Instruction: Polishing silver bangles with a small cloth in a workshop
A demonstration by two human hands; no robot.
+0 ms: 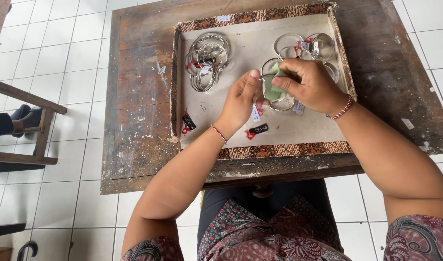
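Polishing was in hand: the left hand (pixel 240 99) gripped a silver bangle (pixel 274 99) above the shallow tray (pixel 260 150), while the right hand (pixel 311 84) pinched a green cloth (pixel 274 89) against it. Judged next: a steady hold and even rubbing around the rim.

Your two hands meet in front of you, both forearms reaching forward.

Your left hand (pixel 241 99) is turned palm inward, thumb stretched up and pressing toward the right hand, its other fingers curled under and hidden from view. Your right hand (pixel 312 86) lies knuckles up, fingers (pixel 285 82) bent and pinched tight with the thumb tip beside your left thumb. Both wrists are bent slightly inward, each wearing a thin red band. Your bare forearms angle in from the elbows, the right one coming in from further out.
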